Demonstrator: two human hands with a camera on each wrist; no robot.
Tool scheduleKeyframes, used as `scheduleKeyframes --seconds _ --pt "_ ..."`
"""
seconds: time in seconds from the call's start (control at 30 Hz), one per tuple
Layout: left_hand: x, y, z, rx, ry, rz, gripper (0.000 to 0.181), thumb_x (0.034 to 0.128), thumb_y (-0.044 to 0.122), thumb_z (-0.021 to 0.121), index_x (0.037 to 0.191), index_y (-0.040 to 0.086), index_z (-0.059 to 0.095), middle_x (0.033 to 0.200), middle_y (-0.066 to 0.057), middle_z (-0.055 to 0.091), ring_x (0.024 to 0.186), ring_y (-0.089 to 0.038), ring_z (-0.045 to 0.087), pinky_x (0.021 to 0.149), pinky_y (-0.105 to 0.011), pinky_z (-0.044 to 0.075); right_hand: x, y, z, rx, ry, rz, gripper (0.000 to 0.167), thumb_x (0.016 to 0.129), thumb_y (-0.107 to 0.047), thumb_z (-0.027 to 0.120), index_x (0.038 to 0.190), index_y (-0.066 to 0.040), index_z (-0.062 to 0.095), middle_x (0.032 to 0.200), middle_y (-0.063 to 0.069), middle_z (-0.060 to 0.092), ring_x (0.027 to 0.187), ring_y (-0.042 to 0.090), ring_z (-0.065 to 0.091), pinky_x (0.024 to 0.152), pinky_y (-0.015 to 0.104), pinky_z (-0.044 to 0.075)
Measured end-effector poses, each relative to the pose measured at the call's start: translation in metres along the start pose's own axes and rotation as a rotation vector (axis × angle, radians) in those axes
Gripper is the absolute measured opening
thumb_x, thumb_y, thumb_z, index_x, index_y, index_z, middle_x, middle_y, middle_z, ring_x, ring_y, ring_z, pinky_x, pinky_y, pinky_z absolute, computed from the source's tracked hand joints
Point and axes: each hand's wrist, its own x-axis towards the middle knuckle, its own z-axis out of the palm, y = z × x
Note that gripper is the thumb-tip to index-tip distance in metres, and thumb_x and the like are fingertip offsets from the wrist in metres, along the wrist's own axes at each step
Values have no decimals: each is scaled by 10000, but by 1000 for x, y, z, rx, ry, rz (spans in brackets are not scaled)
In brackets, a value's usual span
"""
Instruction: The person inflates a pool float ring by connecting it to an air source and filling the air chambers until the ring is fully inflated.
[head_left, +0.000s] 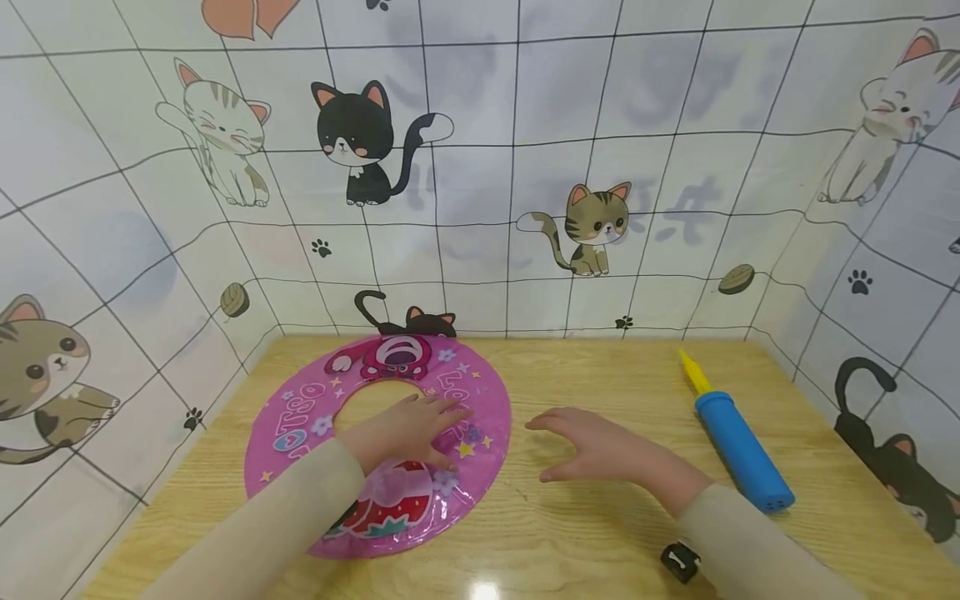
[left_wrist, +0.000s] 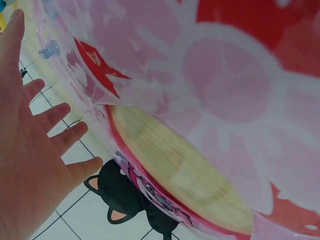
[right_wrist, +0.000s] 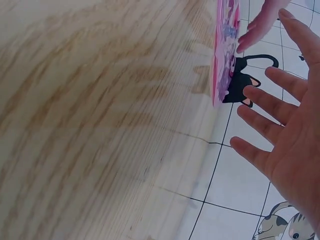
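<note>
A flat pink swim ring (head_left: 480, 400) with a bear, strawberries and flowers lies on the left half of the table. Over its right side is the left hand (head_left: 408, 429), fingers spread and apart, holding nothing; in the left wrist view this hand (left_wrist: 40, 145) shows its palm beside the printed ring (left_wrist: 225, 75). To the right of the ring, the right hand (head_left: 592, 446) hovers above the wood with fingers spread, and the right wrist view shows its bare palm (right_wrist: 285, 120) and the ring's thin edge (right_wrist: 222, 55).
A blue hand pump (head_left: 742, 450) with a yellow nozzle lies at the right of the wooden table (head_left: 600, 542). A small black object (head_left: 680, 562) is by the right sleeve. Sheets with cat pictures (head_left: 480, 167) stand behind and at both sides.
</note>
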Motion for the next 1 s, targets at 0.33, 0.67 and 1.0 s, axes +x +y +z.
scheduleKeyframes --seconds 0.33,0.67,1.0 --pt "21 1 1 36 -25 8 942 771 691 665 1529 252 316 1575 -75 266 1434 -329 235 1118 -544 249 9 -2 5 10 -21 -35 679 838 -476 724 1374 -104 534 1366 75 527 1259 298 478 1056 504 365" --pt "30 12 4 53 -74 57 949 767 716 647 1534 271 310 1590 -49 244 1444 -341 203 1135 -541 201 10 -4 4 10 -42 -15 672 833 -469 732 1367 -110 542 1348 56 541 1245 275 493 1048 478 383" --pt "30 33 2 -26 -78 140 967 748 670 708 1534 272 309 1597 -18 226 1454 -308 179 1147 -496 202 5 -2 4 33 -56 1 669 831 -464 735 1370 -115 548 1338 42 560 1247 264 499 1056 474 374"
